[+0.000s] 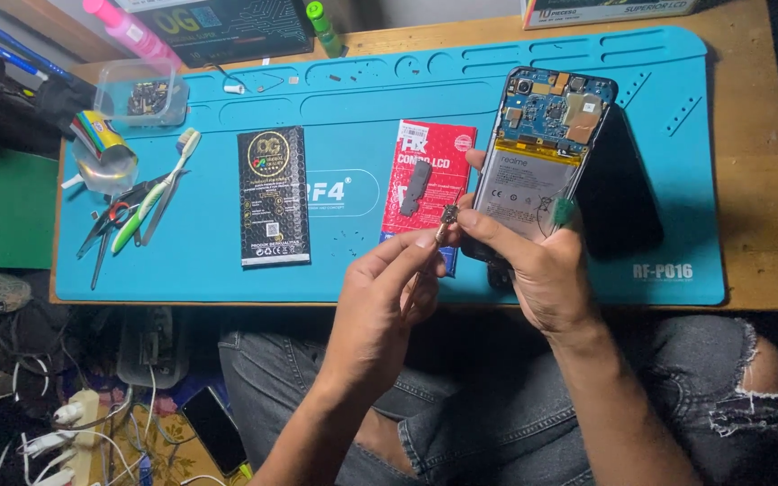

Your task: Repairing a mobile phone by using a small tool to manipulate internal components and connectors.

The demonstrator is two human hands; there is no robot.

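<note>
My right hand (533, 261) holds an opened phone (538, 153) by its lower end, back cover off, with battery and blue circuit board showing. My left hand (389, 288) grips thin tweezers (425, 270) whose tip carries a small dark component (449, 214) close to the phone's lower left edge, touching my right fingertips. Both hands hover over the front of a blue work mat (209, 261).
On the mat lie a red packet (429, 175) with a grey part on it, a black packet (272, 196), a toothbrush and hand tools (141, 211), a tape roll (101, 148) and a clear tray (141, 94). A dark phone cover (623, 198) lies right.
</note>
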